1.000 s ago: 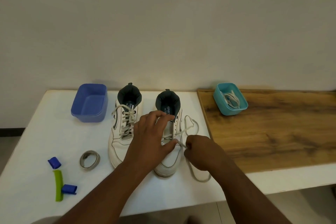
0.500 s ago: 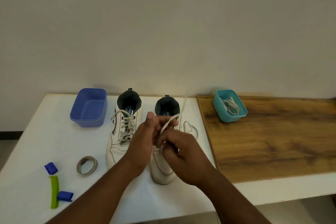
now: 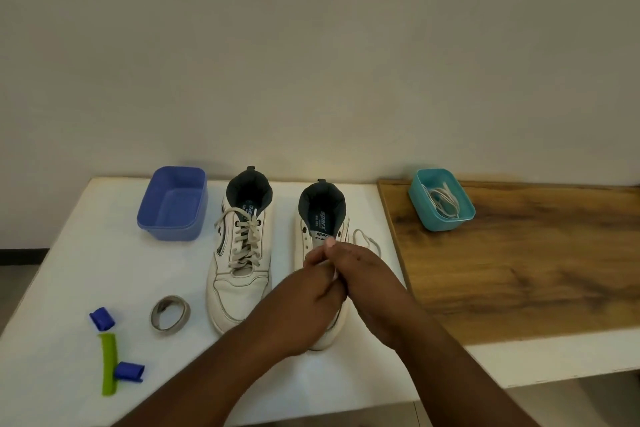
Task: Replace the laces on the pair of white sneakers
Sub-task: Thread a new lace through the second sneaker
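Far left of the frame, low down, I see a green strip with two small blue pieces beside it, lying on the white tabletop. Just right of those, a roll of grey tape lies flat. Up at the back, a blue tub sits with nothing visible in it.

Moving on to the middle: the left-hand sneaker is fully laced with its old grey lace, untouched as far as I can judge. Next to it, the right-hand sneaker shows bare upper eyelets, so I'd say its lace is partly pulled out.

Both hands meet over that shoe. My left hand and right hand each seem to pinch the pale lace between them, a narrow grip on both sides. A loop of it trails onto the tabletop just right of the shoe.

Far right, a teal tub on the wooden board holds coiled laces, presumably the replacements. By my reckoning: early days, one shoe half unlaced, nothing relaced yet.
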Demonstrator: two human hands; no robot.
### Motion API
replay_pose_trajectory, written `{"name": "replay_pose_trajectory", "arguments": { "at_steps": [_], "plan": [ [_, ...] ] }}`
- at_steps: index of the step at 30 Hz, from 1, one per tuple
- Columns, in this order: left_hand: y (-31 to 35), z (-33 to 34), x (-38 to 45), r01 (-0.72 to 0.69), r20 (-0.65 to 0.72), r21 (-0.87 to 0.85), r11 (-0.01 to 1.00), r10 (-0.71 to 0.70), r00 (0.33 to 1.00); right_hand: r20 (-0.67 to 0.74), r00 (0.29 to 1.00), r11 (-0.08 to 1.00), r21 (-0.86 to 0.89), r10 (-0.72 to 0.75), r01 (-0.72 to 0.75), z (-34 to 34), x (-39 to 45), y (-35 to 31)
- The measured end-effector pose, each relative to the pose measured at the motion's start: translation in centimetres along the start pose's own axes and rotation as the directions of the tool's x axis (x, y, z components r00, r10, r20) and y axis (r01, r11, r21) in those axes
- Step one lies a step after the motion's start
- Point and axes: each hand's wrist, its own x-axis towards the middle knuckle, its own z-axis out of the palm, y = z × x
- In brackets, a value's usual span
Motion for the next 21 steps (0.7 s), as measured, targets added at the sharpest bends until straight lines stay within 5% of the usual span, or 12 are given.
{"name": "replay_pose_trajectory", "arguments": {
  "at_steps": [3,7,9,16,21],
  "plan": [
    [0.4,0.4,-0.4,-0.004,0.041,0.111,0.994,0.0,0.999,-0.008,0.999,0.999,-0.003,-0.04,0.04,-0.2,0.0,-0.2],
    [0.3,0.1,-0.2,-0.037,-0.031,0.229,0.973,0.046,0.998,-0.216,0.953,0.91,-0.399,-0.211,0.111,-0.4,0.0,0.1],
    [0.4,0.2,-0.2,-0.067,-0.055,0.293,0.954,0.087,0.995,-0.201,0.959,0.905,-0.412,-0.201,0.103,-0.5,0.0,0.1],
    [0.6,1.1,-0.9,-0.114,0.054,0.363,0.925,0.102,0.993,-0.054,0.998,0.999,-0.014,-0.04,0.039,-1.1,-0.3,-0.5],
    [0.7,2.2,-1.6,-0.13,0.18,0.456,0.88,0.053,0.982,-0.084,0.995,0.859,0.512,0.059,-0.008,-1.6,0.4,-0.9]
  ]
}}
